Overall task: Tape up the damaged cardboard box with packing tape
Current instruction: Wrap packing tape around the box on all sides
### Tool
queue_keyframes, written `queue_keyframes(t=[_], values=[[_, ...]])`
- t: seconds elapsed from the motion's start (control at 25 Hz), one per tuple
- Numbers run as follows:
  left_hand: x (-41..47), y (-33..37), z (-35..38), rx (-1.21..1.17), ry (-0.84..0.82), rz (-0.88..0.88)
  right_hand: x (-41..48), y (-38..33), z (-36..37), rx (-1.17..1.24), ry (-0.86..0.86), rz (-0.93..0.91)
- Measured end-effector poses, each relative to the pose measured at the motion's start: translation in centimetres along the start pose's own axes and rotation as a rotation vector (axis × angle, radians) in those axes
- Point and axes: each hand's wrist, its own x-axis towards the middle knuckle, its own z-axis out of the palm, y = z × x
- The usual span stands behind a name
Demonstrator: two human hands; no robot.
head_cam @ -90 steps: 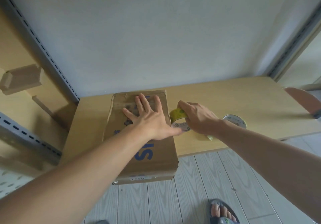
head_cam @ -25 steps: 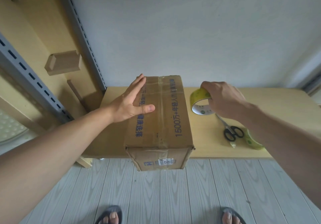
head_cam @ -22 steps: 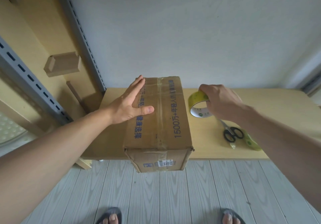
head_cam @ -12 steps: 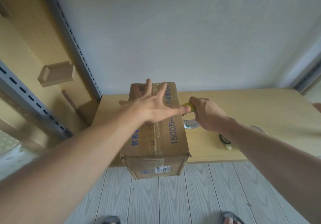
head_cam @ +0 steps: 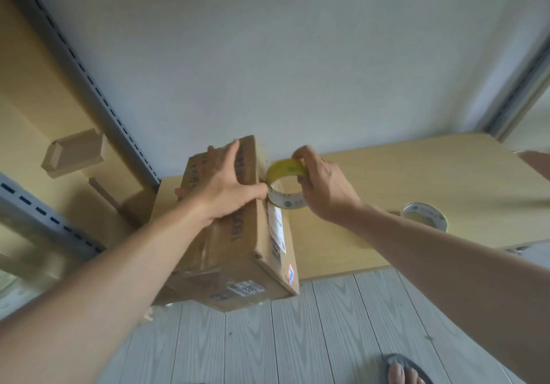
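The brown cardboard box (head_cam: 238,252) lies on the wooden table (head_cam: 387,181) with its near end sticking out over the front edge, and it is tipped to one side. My left hand (head_cam: 226,187) lies spread on its top face, fingers straight, the thumb at the right top edge. My right hand (head_cam: 321,187) grips the yellow packing tape roll (head_cam: 285,184) and holds it against the box's right side, close to my left thumb.
A second tape roll (head_cam: 424,214) lies on the table to the right. A grey slotted shelf upright (head_cam: 98,91) and a small wooden block (head_cam: 74,153) stand at the left. Grey plank floor lies below, with my sandalled foot (head_cam: 404,371) at the bottom right.
The box has tipped and turned, so its right side with a label now shows. My right hand has brought the tape roll up against that side. My left hand stays spread on top.
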Motion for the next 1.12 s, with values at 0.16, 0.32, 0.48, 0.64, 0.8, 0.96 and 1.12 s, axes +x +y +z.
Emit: queue_keyframes(t=[0.16,0.32,0.48,0.64,0.8,0.96,1.12], values=[[-0.8,-5.4,-3.9,-0.429,0.104,0.115,2.2,-5.5,1.9,0.125,0.103,-0.045],[-3.0,-9.9,-1.5,-0.680,-0.038,0.088,2.6,-9.9,4.9,0.119,-0.019,-0.206],[-2.0,-8.8,0.5,-0.444,-0.029,0.131,1.7,-9.0,6.1,0.124,-0.044,-0.080],[-0.8,-9.2,0.3,-0.243,-0.020,0.173,1.5,-7.8,5.6,0.196,-0.140,0.032],[-0.8,-8.8,-0.3,-0.083,-0.048,0.209,2.5,-7.6,3.6,0.126,-0.239,0.035],[-1.8,-7.9,-0.6,0.051,-0.057,0.204,2.4,-5.9,-1.8,-0.105,-0.266,0.028],[-1.7,-7.9,-0.6,0.083,-0.078,0.162,0.8,-3.1,-7.0,-0.375,-0.296,0.122]])
